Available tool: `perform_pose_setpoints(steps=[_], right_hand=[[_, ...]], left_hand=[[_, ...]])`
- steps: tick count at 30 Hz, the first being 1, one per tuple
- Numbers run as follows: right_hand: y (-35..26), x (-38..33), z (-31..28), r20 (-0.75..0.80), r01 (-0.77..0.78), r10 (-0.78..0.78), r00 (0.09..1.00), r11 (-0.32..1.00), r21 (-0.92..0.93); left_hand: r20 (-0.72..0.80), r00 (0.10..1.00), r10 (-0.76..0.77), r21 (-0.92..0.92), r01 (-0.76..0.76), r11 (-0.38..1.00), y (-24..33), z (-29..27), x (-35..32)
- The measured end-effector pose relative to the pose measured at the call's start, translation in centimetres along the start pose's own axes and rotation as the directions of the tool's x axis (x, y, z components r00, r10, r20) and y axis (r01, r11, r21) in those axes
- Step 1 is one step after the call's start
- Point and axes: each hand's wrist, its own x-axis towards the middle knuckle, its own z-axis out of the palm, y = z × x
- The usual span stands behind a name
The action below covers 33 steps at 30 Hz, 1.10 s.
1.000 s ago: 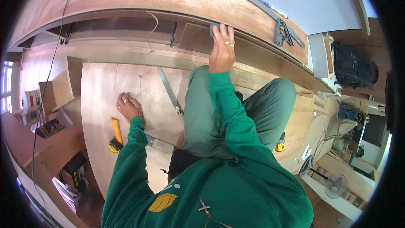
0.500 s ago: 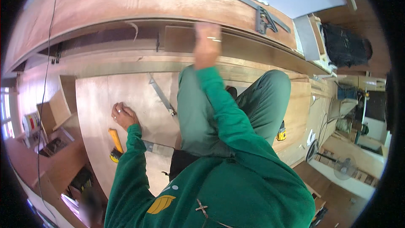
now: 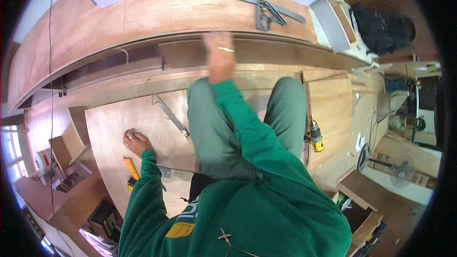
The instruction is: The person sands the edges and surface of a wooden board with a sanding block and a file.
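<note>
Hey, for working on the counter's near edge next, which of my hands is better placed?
Probably your right hand: it is up at the near edge of the counter, though too blurred to show its grip. Your left hand rests on the wooden board, farther from that edge.

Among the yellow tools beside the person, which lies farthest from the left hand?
The yellow-and-black drill, beside the right leg; the yellow handle and partly hidden tape measure both lie near the left hand.
</note>
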Motion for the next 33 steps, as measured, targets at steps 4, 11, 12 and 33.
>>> perform_pose_setpoints(steps=[4, 11, 12, 33], right_hand=[[1.1, 0.9, -1.1, 0.073, 0.026, -0.032, 0.997, 0.997, 0.079], [12.4, 3.5, -17.2, 0.147, -0.423, 0.404, 0.903, 0.896, 0.136], [13.1, 3.4, -19.1, 0.153, -0.479, 0.454, 0.877, 0.851, 0.217], [17.6, -0.5, -14.5, 0.772, -0.550, 0.218, 0.596, -0.590, 0.591]], left_hand=[[-0.008, 1.000, 0.019, 0.021, -0.019, 1.000, -2.0, 0.9, 0.2], [0.101, 0.955, -0.280, -0.690, 0.270, 0.672, -4.0, 0.0, 1.5], [0.008, 0.980, -0.199, -0.626, 0.160, 0.764, -2.0, -0.6, 1.2], [-0.080, 0.834, 0.546, -0.078, -0.551, 0.831, 40.3, -2.3, 5.4]])
